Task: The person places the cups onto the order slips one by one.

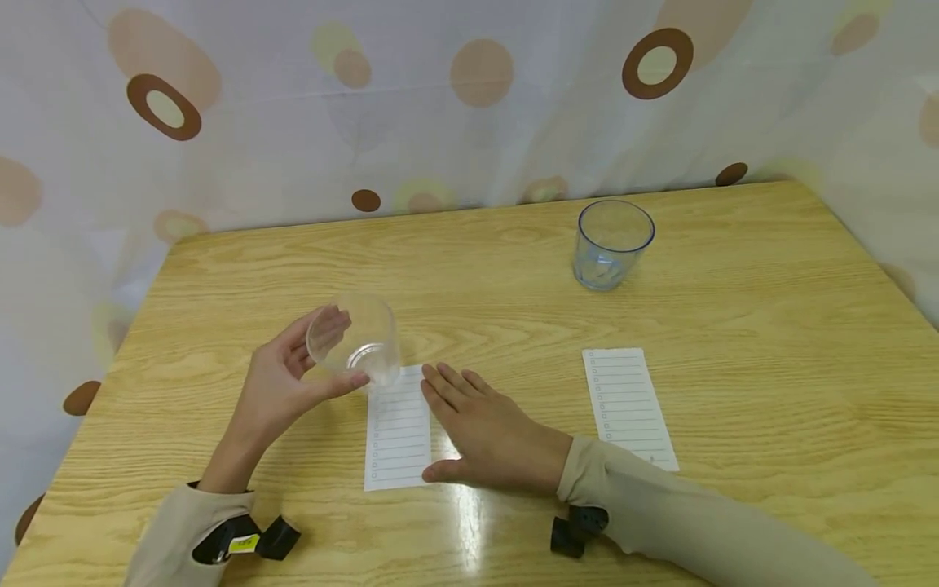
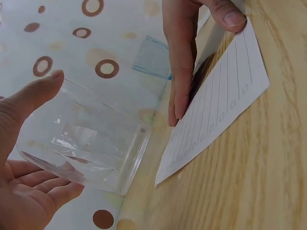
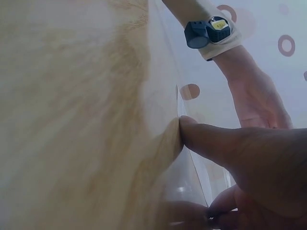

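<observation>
Fingers and thumb of our left hand (image 1: 279,383) curled around a tilted clear cup (image 1: 364,336) near the far end of a lined sheet (image 1: 399,436), while our right hand (image 1: 490,430) lay with straight fingers touching its right edge. We saw printed checkboxes (image 1: 376,445) and a yellow wrist label (image 1: 244,544) too small to read; our right sleeve (image 1: 675,507) partly hid a second sheet (image 1: 631,399), and a blue-rimmed cup (image 1: 609,254) stood beyond.
</observation>
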A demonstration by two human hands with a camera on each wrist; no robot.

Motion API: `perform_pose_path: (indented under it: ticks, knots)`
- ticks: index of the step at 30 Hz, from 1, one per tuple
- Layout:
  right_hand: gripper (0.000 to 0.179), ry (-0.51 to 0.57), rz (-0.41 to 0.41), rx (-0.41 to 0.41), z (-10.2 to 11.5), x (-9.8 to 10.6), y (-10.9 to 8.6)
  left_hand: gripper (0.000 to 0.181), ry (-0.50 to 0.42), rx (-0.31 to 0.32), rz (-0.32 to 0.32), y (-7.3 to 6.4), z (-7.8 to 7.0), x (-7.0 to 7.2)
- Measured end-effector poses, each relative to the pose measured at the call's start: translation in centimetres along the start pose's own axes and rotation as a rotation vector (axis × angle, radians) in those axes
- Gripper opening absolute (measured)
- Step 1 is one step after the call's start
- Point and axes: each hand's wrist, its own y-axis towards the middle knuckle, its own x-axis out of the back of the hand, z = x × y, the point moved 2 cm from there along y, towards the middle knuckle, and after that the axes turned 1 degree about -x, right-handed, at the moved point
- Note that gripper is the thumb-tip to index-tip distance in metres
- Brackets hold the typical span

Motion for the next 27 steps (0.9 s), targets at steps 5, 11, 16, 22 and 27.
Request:
perform_pose_path:
  ticks: [5, 11, 16, 22, 27]
  knots:
    - [0.097, -0.001, 0.003, -0.006, 0.0, 0.0, 0.1, 0.075, -0.054, -0.065, 0.071, -0.6, -0.1, -0.3]
    - [0.097, -0.007, 0.001, 0.000, 0.2, 0.1, 0.1, 0.079, -0.206, -0.217, 0.265, -0.8, 0.1, -0.7]
    - [0.097, 0.000, 0.001, -0.002, 0.2, 0.0, 0.1, 0.082, -0.212, -0.225, 0.347, -1.0, 0.4, -0.9]
    - [0.097, -0.003, 0.003, -0.011, 0.1, 0.1, 0.1, 0.085, -0.206, -0.204, 0.417, -1.2, 0.6, -1.3]
    - [0.097, -0.006, 0.005, -0.009, 0.0, 0.1, 0.0, 0.087, -0.188, -0.184, 0.463, -1.3, 0.8, -1.6]
